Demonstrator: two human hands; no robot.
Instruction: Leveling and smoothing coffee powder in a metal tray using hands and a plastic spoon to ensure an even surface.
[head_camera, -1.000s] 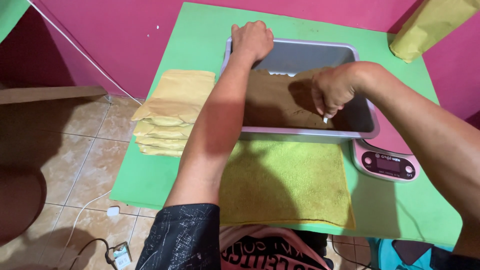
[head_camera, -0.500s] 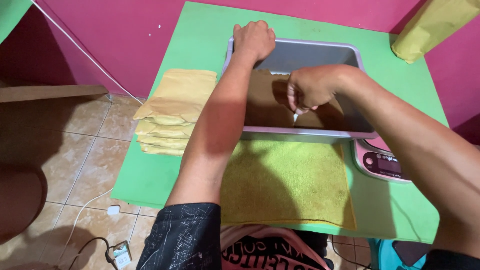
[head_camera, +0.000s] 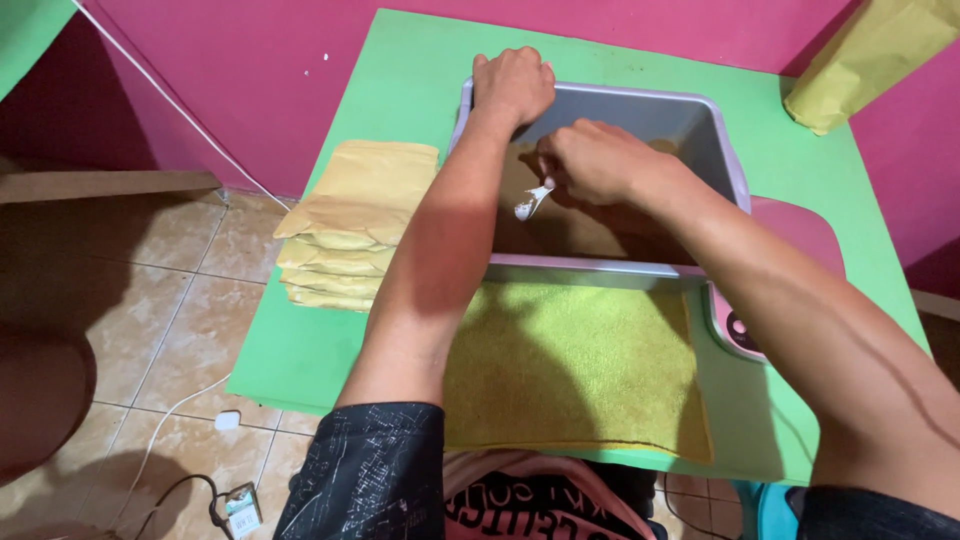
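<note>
While left fingers (head_camera: 512, 82) grip the grey tub (head_camera: 640, 110), right fingers (head_camera: 560, 170) pinch a seemingly white spoon (head_camera: 530, 202).

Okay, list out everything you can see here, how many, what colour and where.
table: one, green, against the pink wall
tub: one, grey with a pale rim, at the back of the table, brown powder inside
cloth: one, yellow-green, flat in front of the tub
envelopes: a stack, count unclear, tan, left of the tub
scale: one, pink, right of the tub, partly hidden by the arm
paper bag: one, tan, top right corner
cable: one, white, along the wall
left hand: on the tub's far rim
right hand: over the tub, holding a small white spoon
</note>
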